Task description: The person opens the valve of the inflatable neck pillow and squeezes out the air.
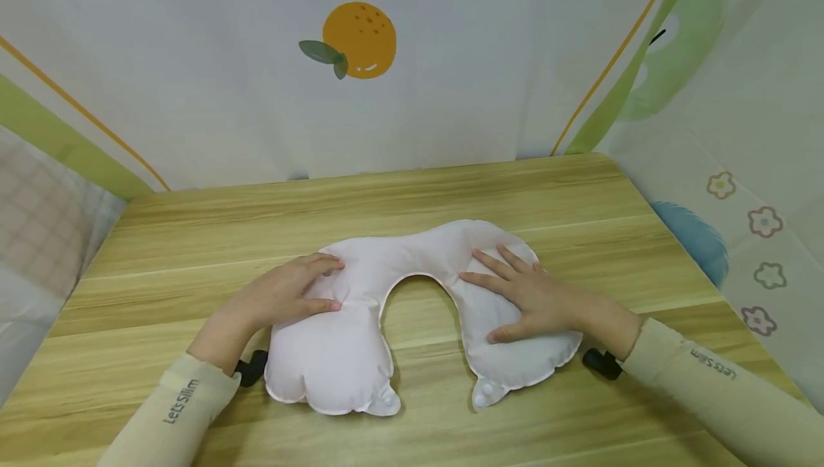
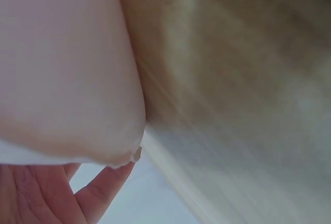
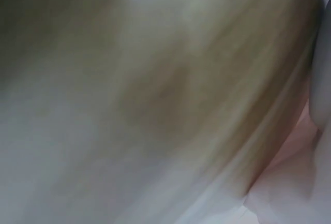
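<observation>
A pale pink inflatable U-shaped neck pillow (image 1: 412,252) lies puffed up on the wooden table, its opening toward the person. On its left side rests the left hand (image 1: 286,294), thumb and fingers apart, beside a small valve (image 1: 327,273) partly covered by the fingers. The right hand (image 1: 531,295) lies spread across the pillow's right side. Each lower end carries a tab with a snap button (image 1: 386,399). In the left wrist view the pillow's rounded side hides part of the left hand (image 2: 44,195). The right wrist view is blurred, with pillow fabric (image 3: 284,193) at the edge.
The wood-grain table (image 1: 193,227) extends around the pillow. Behind it hangs a white curtain (image 1: 470,81) printed with an orange. Black wrist camera mounts (image 1: 601,364) sit beneath both wrists, close to the pillow's sides.
</observation>
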Action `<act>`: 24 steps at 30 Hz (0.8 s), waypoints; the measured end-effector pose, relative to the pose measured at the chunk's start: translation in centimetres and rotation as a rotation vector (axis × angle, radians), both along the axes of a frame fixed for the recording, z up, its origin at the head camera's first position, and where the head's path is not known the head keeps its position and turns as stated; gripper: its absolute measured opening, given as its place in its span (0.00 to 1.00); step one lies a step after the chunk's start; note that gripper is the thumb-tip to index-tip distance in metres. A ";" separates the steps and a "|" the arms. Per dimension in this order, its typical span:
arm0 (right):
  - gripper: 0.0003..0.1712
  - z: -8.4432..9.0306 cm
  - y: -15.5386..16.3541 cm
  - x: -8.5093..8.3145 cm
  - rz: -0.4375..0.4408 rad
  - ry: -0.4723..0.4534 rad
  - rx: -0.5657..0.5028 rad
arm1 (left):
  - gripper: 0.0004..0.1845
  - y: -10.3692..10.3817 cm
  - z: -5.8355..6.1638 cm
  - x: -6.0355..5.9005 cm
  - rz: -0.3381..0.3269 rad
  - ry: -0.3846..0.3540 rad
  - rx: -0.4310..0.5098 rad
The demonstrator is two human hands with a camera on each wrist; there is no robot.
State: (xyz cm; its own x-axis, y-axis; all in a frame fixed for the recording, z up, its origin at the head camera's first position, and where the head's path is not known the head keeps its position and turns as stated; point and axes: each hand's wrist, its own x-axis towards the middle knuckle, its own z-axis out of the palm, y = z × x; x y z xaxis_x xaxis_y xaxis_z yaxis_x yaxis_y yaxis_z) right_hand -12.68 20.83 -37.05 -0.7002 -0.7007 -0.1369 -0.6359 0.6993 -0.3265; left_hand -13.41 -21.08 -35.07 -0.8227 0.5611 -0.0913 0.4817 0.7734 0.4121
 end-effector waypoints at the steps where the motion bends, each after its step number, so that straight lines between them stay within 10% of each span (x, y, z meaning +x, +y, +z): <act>1: 0.54 0.0 0.0 0.0 0.002 0.002 0.002 | 0.34 0.0 0.0 0.0 0.001 -0.001 -0.001; 24: 0.51 -0.3 -0.3 0.0 0.005 -0.022 0.005 | 0.33 0.0 0.1 0.1 -0.003 0.011 0.003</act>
